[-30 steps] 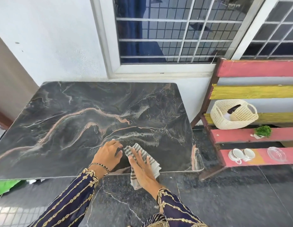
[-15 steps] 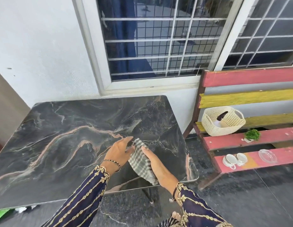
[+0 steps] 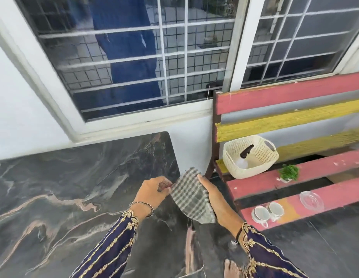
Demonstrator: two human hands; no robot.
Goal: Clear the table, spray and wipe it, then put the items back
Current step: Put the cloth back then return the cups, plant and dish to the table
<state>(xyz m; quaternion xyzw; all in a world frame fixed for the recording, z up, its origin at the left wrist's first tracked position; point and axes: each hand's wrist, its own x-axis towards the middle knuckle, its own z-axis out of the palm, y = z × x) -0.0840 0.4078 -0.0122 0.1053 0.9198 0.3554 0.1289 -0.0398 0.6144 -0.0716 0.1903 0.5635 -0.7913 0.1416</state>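
Both hands are gripping the cloth [image 3: 191, 197] above the desk's [image 3: 74, 197] right edge: left hand [image 3: 154, 192] pinching one side, right hand [image 3: 209, 192] clasping the other, probably folding it after wiping.

1. The worktop [image 3: 64, 187] surface carries no objects; a hand can pass across all of its visible area.
2. The wall and barred window [image 3: 154, 67] close off the worktop's far edge.
3. An open gap separates the worktop's right edge from the slatted bench [image 3: 294, 173].
4. The bench seat is obstructed by a basket [image 3: 262, 157], a small plant [image 3: 288, 172], a glass dish [image 3: 311, 200] and two cups [image 3: 267, 212]; bare slats lie between these and further right.
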